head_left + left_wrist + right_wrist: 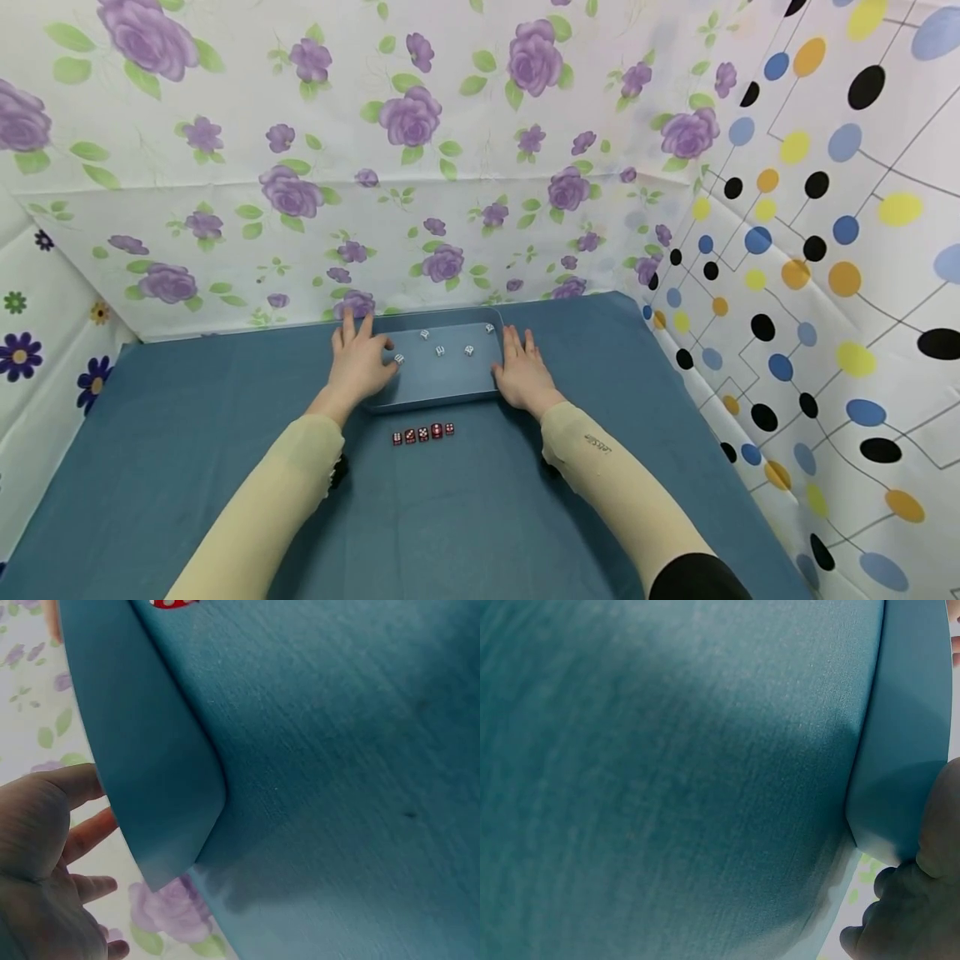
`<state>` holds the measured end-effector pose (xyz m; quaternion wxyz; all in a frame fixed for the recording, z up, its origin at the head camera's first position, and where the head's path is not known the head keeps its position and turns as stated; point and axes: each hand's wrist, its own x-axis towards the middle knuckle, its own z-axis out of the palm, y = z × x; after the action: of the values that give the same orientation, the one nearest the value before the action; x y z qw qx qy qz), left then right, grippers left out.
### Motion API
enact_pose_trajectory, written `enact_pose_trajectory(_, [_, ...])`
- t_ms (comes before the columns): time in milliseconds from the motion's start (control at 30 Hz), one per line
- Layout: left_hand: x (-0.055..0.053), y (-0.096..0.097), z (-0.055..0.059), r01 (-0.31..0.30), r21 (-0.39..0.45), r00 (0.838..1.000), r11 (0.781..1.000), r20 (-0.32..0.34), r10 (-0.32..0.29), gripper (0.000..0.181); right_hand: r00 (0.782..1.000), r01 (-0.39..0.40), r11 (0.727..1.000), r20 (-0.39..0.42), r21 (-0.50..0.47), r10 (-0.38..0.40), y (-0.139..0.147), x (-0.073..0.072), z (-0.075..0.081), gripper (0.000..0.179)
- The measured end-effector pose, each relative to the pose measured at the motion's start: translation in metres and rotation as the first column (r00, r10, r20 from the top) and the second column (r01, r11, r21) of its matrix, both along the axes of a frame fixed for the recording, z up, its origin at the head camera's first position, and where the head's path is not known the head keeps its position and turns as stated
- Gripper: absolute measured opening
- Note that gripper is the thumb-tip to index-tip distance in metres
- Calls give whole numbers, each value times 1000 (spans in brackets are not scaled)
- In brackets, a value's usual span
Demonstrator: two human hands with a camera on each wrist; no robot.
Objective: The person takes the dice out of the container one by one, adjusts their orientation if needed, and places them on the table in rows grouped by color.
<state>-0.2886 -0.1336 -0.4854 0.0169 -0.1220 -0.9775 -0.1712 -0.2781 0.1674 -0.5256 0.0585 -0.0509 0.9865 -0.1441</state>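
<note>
Blue cloth (450,517) bears a tray (431,385) between hands (356,367) (525,373).

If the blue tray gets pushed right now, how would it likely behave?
The blue tray looks stiff, its walls standing straight. Being wide and low, it seems unlikely to tip. The loose white dice inside might slide.

High and close views of tray (438,379)

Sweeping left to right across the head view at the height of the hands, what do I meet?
White cloth with dark flowers → blue-covered table → left hand → blue tray holding five white dice → right hand → table again → dotted cloth.
</note>
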Motion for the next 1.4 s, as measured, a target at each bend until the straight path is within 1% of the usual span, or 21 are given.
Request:
enact_pose_trajectory(100, [-5,5,-1,-14,-25,1000,1000,0,14,33,1000,3,1000,0,0,-3,0,0,0,76])
enact_pose_trajectory(233, [-12,11,-4,-31,-51,999,998,27,33,33,1000,6,1000,8,-7,-6,0,0,1,77])
enact_pose_trajectory(400, [-21,14,-8,-40,-83,998,996,46,44,25,1000,3,1000,14,-4,-3,0,0,3,76])
enact_pose_trajectory(533, [-24,15,-10,-39,-112,997,993,55,45,20,1000,4,1000,12,-2,-4,0,-2,2,75])
enact_pose_trajectory(700, [-24,15,-8,-46,-122,995,991,78,56,17,1000,4,1000,13,1,-4,0,-3,3,75])
enact_pose_trajectory(800, [-23,15,-7,-42,-124,995,991,83,52,15,1000,7,1000,18,2,-7,-1,-1,3,76])
enact_pose_trajectory(1033, [-24,13,-10,-33,-128,997,991,61,41,16,1000,6,1000,-3,-13,-6,-1,0,0,75])
enact_pose_trajectory(1233, [-19,10,-10,-40,-113,998,993,53,46,16,1000,4,1000,6,-8,-4,-2,2,-2,76])
enact_pose_trajectory(1333, [-17,8,-8,-36,-96,999,995,31,39,16,1000,9,1000,5,-8,-9,-1,1,0,76])
enact_pose_trajectory(1400, [-16,7,-6,-22,-73,1000,997,11,23,15,1000,12,1000,6,-3,-12,-1,0,1,76])
